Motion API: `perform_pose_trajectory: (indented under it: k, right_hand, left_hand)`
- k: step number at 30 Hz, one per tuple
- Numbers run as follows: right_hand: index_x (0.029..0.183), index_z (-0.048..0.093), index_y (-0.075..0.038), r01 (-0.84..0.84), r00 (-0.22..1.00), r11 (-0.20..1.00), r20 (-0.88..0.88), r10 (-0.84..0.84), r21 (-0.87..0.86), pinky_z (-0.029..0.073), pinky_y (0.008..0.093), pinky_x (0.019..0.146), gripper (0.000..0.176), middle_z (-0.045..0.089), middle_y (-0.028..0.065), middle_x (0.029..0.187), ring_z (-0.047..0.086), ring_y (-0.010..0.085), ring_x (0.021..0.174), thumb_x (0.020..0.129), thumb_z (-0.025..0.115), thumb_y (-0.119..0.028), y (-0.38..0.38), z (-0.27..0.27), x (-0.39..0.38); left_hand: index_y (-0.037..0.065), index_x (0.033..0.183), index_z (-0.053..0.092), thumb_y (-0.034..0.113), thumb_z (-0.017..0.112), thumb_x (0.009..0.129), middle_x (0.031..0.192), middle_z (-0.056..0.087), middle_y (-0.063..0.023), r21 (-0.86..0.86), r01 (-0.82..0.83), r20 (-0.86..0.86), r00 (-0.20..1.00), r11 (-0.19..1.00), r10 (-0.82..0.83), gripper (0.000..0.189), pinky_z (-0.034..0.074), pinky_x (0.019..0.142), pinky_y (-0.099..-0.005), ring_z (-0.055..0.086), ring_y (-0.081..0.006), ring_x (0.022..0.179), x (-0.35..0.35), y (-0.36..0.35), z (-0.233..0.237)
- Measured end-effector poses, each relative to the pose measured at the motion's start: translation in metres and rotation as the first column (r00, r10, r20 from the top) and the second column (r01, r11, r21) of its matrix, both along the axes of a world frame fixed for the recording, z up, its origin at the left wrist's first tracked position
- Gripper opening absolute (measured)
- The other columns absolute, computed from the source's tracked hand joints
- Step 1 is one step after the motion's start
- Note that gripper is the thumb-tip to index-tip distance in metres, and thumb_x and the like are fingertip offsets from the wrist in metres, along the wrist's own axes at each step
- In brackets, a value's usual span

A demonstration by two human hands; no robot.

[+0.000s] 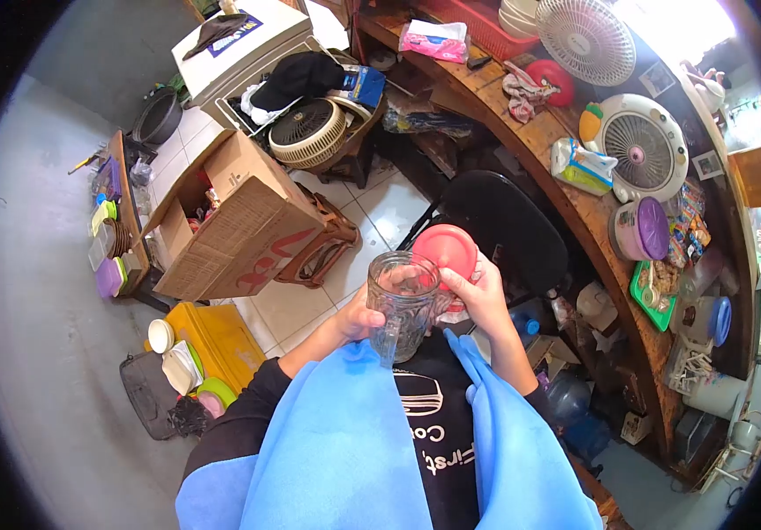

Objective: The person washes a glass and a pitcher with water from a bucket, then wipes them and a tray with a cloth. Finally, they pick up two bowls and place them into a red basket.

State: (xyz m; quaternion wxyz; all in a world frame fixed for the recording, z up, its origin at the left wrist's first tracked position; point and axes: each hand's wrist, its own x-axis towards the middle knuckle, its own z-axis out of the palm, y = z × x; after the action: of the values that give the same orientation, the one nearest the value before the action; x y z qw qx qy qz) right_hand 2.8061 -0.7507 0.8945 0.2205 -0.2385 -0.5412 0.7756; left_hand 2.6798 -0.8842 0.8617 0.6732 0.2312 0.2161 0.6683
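In front of my chest is a clear glass mug with a handle and a patterned side, its open mouth facing up. My left hand is closed around its left side. A round red lid is pinched in my right hand, thumb on top, right beside the mug's rim. Part of the lid overlaps the mug in this view. A light blue cloth drapes over my black shirt, below both hands.
Left of me, an open cardboard box rests on a brown stool. A black chair stands ahead. Along the right curves a wooden counter with fans, a purple-lidded tub and a green tray. A yellow container sits lower left.
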Motion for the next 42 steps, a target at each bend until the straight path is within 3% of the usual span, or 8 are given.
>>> perform_pose_trajectory:
  k: [3, 6, 8, 10, 25, 34, 39, 42]
  right_hand:
    - [0.113, 0.039, 0.002, 0.212, 0.95, 0.938, 0.169, -0.264, 0.272, 0.042, 0.0253, 0.079, 0.046, 0.05, 0.0095, 0.106, 0.048, 0.0095, 0.094, 0.076, 0.061, -0.013, 0.007, -0.009, 0.001]
    - [0.107, 0.04, 0.001, 0.063, 0.972, 0.965, -0.204, -0.117, -0.254, 0.044, 0.0302, 0.079, 0.032, 0.052, 0.0143, 0.104, 0.056, 0.0198, 0.09, 0.084, 0.043, -0.02, 0.016, 0.027, 0.009]
    - [0.107, 0.042, 0.001, 0.161, 0.977, 0.985, -0.152, -0.15, 0.062, 0.04, 0.035, 0.086, 0.033, 0.048, 0.0198, 0.112, 0.053, 0.0278, 0.097, 0.083, 0.041, -0.021, -0.002, 0.048, -0.007]
    - [0.106, 0.048, 0.001, -0.099, 0.988, 0.467, 0.142, -0.059, 0.878, 0.031, 0.0377, 0.093, 0.032, 0.043, 0.0181, 0.119, 0.04, 0.0306, 0.113, 0.082, 0.044, -0.019, -0.009, 0.041, -0.023]
    - [0.083, 0.055, -0.003, 0.14, 0.928, 0.441, 0.038, -0.371, 0.886, 0.044, 0.0334, 0.071, 0.032, 0.051, 0.0119, 0.082, 0.053, 0.0264, 0.072, 0.054, 0.068, -0.007, -0.043, 0.023, -0.028]
    - [0.094, 0.056, -0.002, 0.205, 0.908, 0.51, 0.032, -0.417, 0.835, 0.036, 0.0376, 0.088, 0.043, 0.045, 0.0183, 0.117, 0.044, 0.0327, 0.106, 0.053, 0.064, -0.006, -0.047, 0.023, 0.003]
    - [0.086, 0.057, 0.0, 0.218, 0.837, 0.162, -0.099, -0.538, 0.962, 0.047, 0.0327, 0.07, 0.03, 0.057, 0.0167, 0.089, 0.058, 0.0318, 0.081, 0.057, 0.064, -0.003, -0.045, 0.02, 0.021]
    - [0.085, 0.057, 0.001, 0.494, 0.679, 0.422, -0.034, -0.734, 0.76, 0.048, 0.0296, 0.064, 0.021, 0.059, 0.014, 0.081, 0.061, 0.0256, 0.071, 0.067, 0.063, -0.008, -0.042, 0.018, 0.033]
  left_hand:
    - [0.003, 0.127, 0.027, 0.035, 0.07, 0.056, 0.12, 0.039, -0.0131, -0.034, -0.048, 0.002, 0.999, 0.998, 0.048, 0.089, 0.038, 0.087, -0.0388, 0.049, -0.0245, 0.098, -0.009, -0.004, -0.003]
    - [0.003, 0.127, 0.027, 0.033, 0.071, 0.056, 0.12, 0.039, -0.012, -0.072, -0.076, -0.084, 0.994, 0.995, 0.07, 0.089, 0.038, 0.088, -0.0373, 0.049, -0.0227, 0.098, -0.022, -0.01, 0.001]
    - [0.003, 0.127, 0.026, 0.032, 0.071, 0.055, 0.121, 0.039, -0.0113, -0.106, -0.039, -0.112, 0.993, 0.994, 0.027, 0.089, 0.038, 0.088, -0.0367, 0.048, -0.0219, 0.099, -0.027, -0.015, 0.007]
    - [0.003, 0.127, 0.027, 0.032, 0.073, 0.054, 0.121, 0.039, -0.0119, -0.024, -0.081, -0.19, 0.979, 0.996, 0.075, 0.092, 0.039, 0.087, -0.0353, 0.047, -0.0222, 0.102, -0.029, -0.016, 0.01]
    - [0.005, 0.131, 0.02, 0.041, 0.07, 0.054, 0.121, 0.037, -0.0158, 0.038, 0.193, 0.065, 0.979, 0.98, -0.195, 0.098, 0.038, 0.087, -0.039, 0.047, -0.0287, 0.101, -0.045, -0.031, 0.011]
    - [0.008, 0.128, 0.029, 0.028, 0.075, 0.054, 0.123, 0.036, -0.0103, 0.123, 0.265, 0.04, 0.962, 0.956, -0.271, 0.089, 0.036, 0.09, -0.0345, 0.045, -0.0222, 0.104, -0.016, -0.017, 0.018]
    - [0.009, 0.129, 0.029, 0.03, 0.074, 0.055, 0.126, 0.033, -0.0101, 0.126, 0.265, 0.005, 0.964, 0.956, -0.268, 0.089, 0.036, 0.09, -0.0376, 0.045, -0.0246, 0.105, -0.003, -0.014, 0.01]
    - [0.009, 0.129, 0.029, 0.031, 0.073, 0.056, 0.126, 0.033, -0.0102, 0.104, 0.22, -0.026, 0.976, 0.97, -0.218, 0.089, 0.036, 0.09, -0.0379, 0.044, -0.0252, 0.106, 0.003, -0.012, 0.006]
